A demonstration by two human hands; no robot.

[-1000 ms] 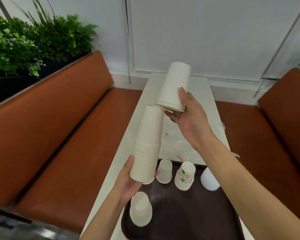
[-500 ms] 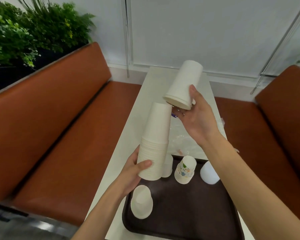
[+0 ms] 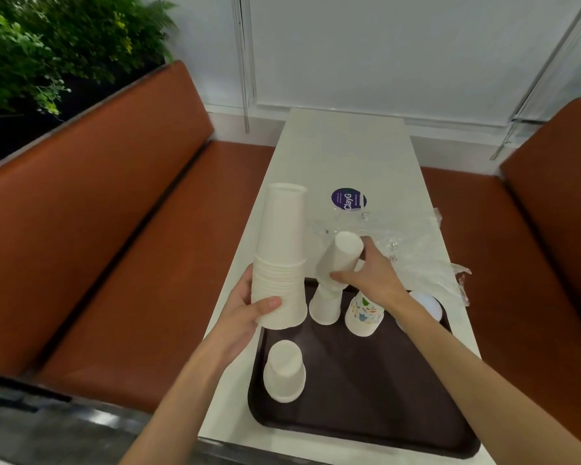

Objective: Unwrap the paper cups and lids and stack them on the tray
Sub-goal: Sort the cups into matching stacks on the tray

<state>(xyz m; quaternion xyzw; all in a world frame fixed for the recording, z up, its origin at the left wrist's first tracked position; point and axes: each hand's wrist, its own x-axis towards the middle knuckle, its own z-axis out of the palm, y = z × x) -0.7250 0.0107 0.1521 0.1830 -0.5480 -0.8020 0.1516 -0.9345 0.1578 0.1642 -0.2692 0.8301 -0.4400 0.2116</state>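
Left hand (image 3: 249, 310) grips tall cup stack (image 3: 280, 256) at tray (image 3: 366, 397) far-left. Right hand (image 3: 371, 275) clasps tilted cup (image 3: 341, 258), seemingly touching upturned cup (image 3: 324, 307)

Bright, even indoor light, soft shadows, wide-angle bending at edges, slight blur.

Matt white paper cups (image 3: 280, 256), dark tray (image 3: 366, 397), probably plastic; glossy clear wrapper (image 3: 416, 250), smooth leather-like bench (image 3: 98, 229)

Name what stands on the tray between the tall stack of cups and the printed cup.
Head view: an upturned plain white cup stands between the tall stack and the printed cup; the right hand holds a tilted cup over it.
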